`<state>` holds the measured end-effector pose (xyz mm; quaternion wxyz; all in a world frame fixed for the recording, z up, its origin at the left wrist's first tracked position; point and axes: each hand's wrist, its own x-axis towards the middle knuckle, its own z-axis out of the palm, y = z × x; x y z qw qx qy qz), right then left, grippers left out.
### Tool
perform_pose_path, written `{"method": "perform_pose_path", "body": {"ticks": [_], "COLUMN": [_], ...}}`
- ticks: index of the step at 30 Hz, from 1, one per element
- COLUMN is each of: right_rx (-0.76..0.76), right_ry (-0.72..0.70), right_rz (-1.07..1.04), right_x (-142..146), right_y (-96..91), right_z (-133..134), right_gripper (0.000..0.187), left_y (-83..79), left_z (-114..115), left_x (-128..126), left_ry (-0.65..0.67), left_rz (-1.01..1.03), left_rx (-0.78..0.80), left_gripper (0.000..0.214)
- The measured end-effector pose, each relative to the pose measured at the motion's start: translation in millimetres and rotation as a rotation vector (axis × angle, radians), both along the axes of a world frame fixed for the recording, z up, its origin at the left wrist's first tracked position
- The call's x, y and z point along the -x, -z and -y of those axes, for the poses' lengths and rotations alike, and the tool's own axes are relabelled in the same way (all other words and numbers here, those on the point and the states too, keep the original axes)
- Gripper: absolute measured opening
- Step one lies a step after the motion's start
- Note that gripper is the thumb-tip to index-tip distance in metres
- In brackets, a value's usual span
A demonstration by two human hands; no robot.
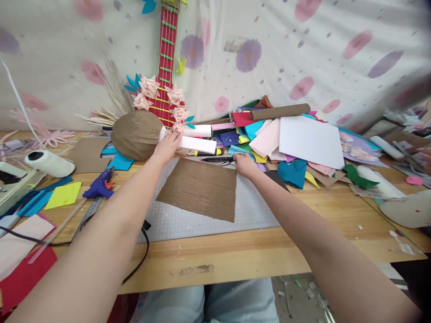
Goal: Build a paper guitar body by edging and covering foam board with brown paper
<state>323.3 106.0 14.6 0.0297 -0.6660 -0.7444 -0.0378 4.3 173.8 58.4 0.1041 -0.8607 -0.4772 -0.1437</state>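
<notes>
Nearest, at bottom centre of the frame, bare wood of the table (235, 258) runs between its front edge and the gridded mat (188, 229), which presumably shields the wood. On the mat, in the middle of the frame, lies the brown crinkled sheet (202, 190), flat and unheld, its surface clear of both hands, perhaps so that its whole outline can be seen.

Just beyond the sheet, the right hand (245, 165) is down at the mat's far side, at the right end of a black pen (215, 159); its fingers bend downward, and whether they close on anything I cannot tell. The left hand (168, 147), left of centre, lies by the left end of a white strip (197, 144), beside the brown round form (136, 134); its grip is hidden too.

Farther back, coloured papers and a white sheet (311, 141) pile up right of centre, seemingly pushed aside to free the mat. The red guitar-like piece (166, 49) rises upright before the flowered curtain (218, 67).

Room is tight at the far edge, crowded by papers; the mat's near margin and the wood at lower right offer freer movement.
</notes>
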Motion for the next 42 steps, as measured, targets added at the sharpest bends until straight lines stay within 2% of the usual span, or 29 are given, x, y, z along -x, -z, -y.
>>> {"method": "perform_pose_path", "body": {"ticks": [2,7,9,13,16,19,22,24,27,29,32,37,42], "right_rx": [0.01,0.038,0.038,0.023,-0.015,-0.028,0.009,0.047,0.134,0.198,0.23,0.154,0.181], "right_ry": [0.016,-0.029,-0.03,0.001,0.014,0.037,0.109,0.209,0.333,0.315,0.195,0.109,0.066], "right_rz": [0.01,0.083,0.106,0.136,0.166,0.202,0.204,0.165,0.052,-0.084,-0.291,-0.339,-0.531], "right_x": [-2,-9,-10,-8,-5,-6,-12,-19,-27,-28,-21,2,11], "right_y": [-2.1,-6.3,-7.3,-12.6,-21.9,-33.5,-44.2,-50.9,-60.9,-65.4,-64.5,-45.9,-33.8], "right_z": [-1,-6,-6,-2,4,12,20,26,38,49,65,78,79], "right_gripper": [0.046,0.042,0.042,0.038,0.036,0.036,0.035,0.037,0.036,0.027,0.019,0.036,0.051], "left_y": [4.8,16.4,20.4,24.5,24.6,26.2,30.8,34.7,40.2,42.6,42.5,31.5,15.7], "left_z": [-2,-4,-1,17,38,61,78,83,84,83,86,108,133], "left_x": [-1,-6,-8,-12,-18,-24,-23,-19,-6,3,13,13,9], "left_ry": [-0.003,-0.191,-0.21,-0.201,-0.246,-0.363,-0.498,-0.531,-0.536,-0.534,-0.53,-0.536,-0.518], "left_rz": [0.0,-0.008,0.018,0.089,0.202,0.277,0.229,0.193,0.237,0.294,0.371,0.638,0.886], "left_rx": [0.039,0.126,0.119,0.043,0.01,0.135,0.356,0.431,0.433,0.446,0.512,0.627,0.829], "left_gripper": [0.054,0.054,0.055,0.057,0.051,0.045,0.062,0.074,0.082,0.086,0.09,0.075,0.028]}}
